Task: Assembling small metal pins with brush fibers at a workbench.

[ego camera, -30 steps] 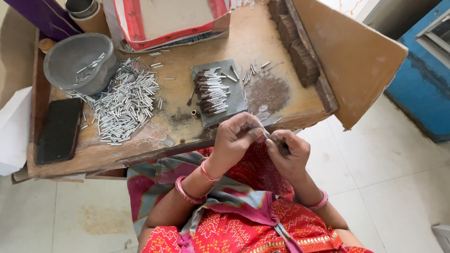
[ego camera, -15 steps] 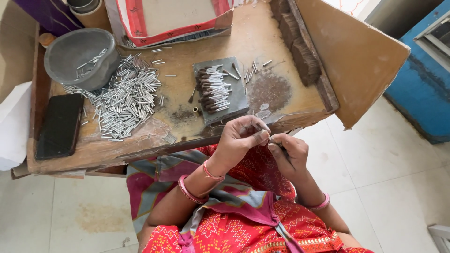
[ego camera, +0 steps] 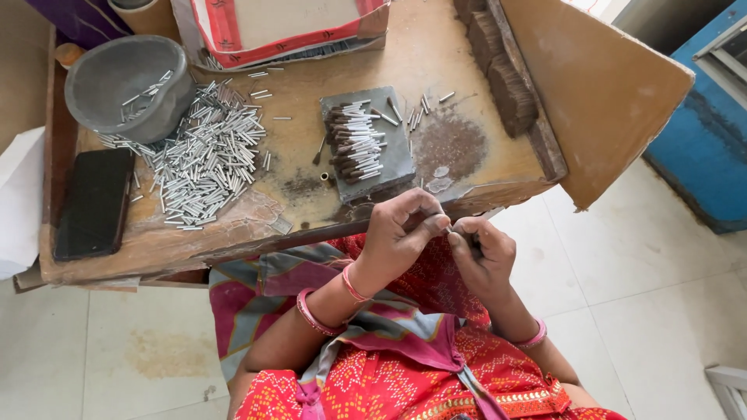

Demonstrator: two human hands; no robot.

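Wooden table (ego camera: 475, 47) edge, both hands pinch small tube (ego camera: 447, 229) between fingers (ego camera: 433, 222), tiled floor (ego camera: 622, 264) beside

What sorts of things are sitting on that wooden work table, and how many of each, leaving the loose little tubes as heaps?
Grey bowl: 1
Black phone: 1
Grey slab: 1
Heap of small silver tubes: 1
Bundle of tubes on the slab: 1
Red and white cardboard box: 1
Total: 6
Both hands, left hand and right hand, pinch one small piece in front of the table.
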